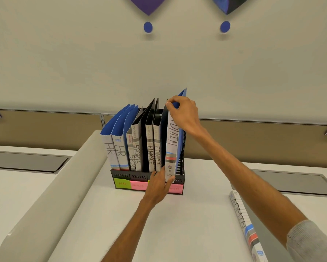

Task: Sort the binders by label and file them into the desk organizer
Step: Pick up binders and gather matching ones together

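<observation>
A black mesh desk organizer (126, 174) stands on the white desk with coloured labels along its front. It holds two HR binders (113, 150), two SPORTS binders (137, 150) and two FINANCE binders (153, 148). A blue ADMIN binder (171, 146) stands upright in the rightmost slot. My right hand (185, 114) pinches its top corner. My left hand (158, 186) holds its bottom spine edge at the organizer's front, covering part of the labels. A second ADMIN binder (247, 227) lies flat on the desk at the right, partly under my right forearm.
A curved beige divider (51, 190) runs diagonally on the left. Grey recessed cable flaps (26, 161) (294, 182) sit in the desk on both sides. A wall panel rises directly behind the organizer.
</observation>
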`<state>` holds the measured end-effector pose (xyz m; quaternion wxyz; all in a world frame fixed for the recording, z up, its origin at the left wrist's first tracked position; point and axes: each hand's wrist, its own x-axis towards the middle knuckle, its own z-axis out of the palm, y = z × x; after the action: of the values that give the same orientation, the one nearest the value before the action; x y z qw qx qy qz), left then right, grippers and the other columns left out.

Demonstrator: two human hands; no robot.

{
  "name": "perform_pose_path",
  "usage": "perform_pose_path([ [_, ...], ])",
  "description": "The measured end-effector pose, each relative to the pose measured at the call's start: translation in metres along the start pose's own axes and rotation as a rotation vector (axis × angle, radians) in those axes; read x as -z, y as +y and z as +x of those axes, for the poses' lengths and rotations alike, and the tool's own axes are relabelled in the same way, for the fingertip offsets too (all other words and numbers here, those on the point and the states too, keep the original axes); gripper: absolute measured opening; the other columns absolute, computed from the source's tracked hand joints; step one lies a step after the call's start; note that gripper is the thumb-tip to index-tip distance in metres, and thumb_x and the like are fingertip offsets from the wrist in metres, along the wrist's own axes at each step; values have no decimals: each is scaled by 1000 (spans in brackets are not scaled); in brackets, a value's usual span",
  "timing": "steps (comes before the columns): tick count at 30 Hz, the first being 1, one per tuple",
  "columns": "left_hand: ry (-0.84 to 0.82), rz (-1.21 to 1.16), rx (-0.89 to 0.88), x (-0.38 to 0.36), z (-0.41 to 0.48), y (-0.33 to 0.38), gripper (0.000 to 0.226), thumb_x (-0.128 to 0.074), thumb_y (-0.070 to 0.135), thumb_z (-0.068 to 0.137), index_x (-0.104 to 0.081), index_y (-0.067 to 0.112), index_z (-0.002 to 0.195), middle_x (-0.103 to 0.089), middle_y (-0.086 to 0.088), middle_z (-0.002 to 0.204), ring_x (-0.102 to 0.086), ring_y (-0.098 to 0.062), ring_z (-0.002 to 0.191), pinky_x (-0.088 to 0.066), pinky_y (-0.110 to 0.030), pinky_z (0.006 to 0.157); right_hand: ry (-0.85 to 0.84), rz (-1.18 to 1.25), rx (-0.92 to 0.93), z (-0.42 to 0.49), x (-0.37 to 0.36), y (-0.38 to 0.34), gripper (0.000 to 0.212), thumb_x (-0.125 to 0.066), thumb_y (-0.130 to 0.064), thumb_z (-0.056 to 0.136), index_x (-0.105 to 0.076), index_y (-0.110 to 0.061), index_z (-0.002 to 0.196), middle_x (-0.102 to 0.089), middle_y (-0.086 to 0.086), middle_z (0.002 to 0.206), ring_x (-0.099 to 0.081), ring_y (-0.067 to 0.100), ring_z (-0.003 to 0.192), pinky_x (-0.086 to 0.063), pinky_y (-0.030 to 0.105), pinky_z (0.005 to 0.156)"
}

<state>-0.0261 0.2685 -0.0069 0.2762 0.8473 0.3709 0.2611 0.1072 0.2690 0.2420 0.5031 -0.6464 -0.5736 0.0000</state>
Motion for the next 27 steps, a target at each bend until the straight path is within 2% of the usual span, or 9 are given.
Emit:
perform_pose_path([
  [4,2,37,24,2,5,-1,45,-39,44,102,-37,19,139,-57,-2,133,-51,-19,119,-34,-39,108,24,-9,-44,7,4,2,18,-56,-23,91,-73,-17,91,-64,-14,83,-57,6,75,-48,30,81],
  [9,25,52,130,-2,16,11,40,-43,39,102,-39,19,135,-58,-1,134,-52,-24,123,-31,-46,112,10,12,-52,16,6,9,18,-59,-26,89,-75,-18,92,-62,-18,75,-59,1,67,-44,15,64],
  [11,27,38,175,-4,15,10,41,-44,41,101,-40,20,136,-56,-2,137,-48,-28,125,-34,-47,111,4,6,-22,15,3,11,18,-58,-26,90,-75,-20,92,-62,-21,76,-59,-4,68,-43,11,64],
  [15,72,35,212,-6,17,12,39,-49,41,100,-47,19,132,-58,-3,135,-52,-28,124,-41,-46,107,-38,4,-33,15,5,12,21,-56,-32,94,-73,-21,100,-64,-17,88,-61,5,80,-53,25,76],
  [17,91,96,210,-7,21,16,42,-47,44,99,-49,20,132,-59,-2,135,-51,-25,126,-37,-45,109,-75,-3,-22,14,7,11,22,-54,-33,95,-71,-22,104,-63,-16,92,-60,7,85,-53,30,79],
  [20,74,228,226,-8,26,20,48,-40,52,99,-49,21,135,-61,1,132,-54,-23,124,-31,-44,111,-68,-44,38,8,6,10,22,-52,-33,97,-69,-21,104,-64,-12,94,-58,6,86,-51,32,80],
  [23,94,336,274,-14,27,24,50,-37,54,99,-49,20,133,-63,0,126,-57,-23,119,-35,-42,107,-73,-39,23,7,10,10,21,-52,-32,97,-68,-20,103,-65,-8,98,-60,11,90,-52,33,79],
  [26,120,358,314,-12,35,24,37,-55,51,93,-62,20,112,-71,0,110,-63,-20,105,-40,-36,94,-203,-17,10,-5,6,17,18,-56,-29,94,-70,-19,97,-67,-4,100,-62,16,96,-53,34,79],
  [27,105,337,319,-8,39,23,37,-61,51,89,-64,22,110,-72,0,106,-65,-20,101,-42,-35,91,-197,-41,36,-12,1,21,18,-56,-29,94,-70,-18,96,-67,-2,104,-59,15,100,-51,33,83],
])
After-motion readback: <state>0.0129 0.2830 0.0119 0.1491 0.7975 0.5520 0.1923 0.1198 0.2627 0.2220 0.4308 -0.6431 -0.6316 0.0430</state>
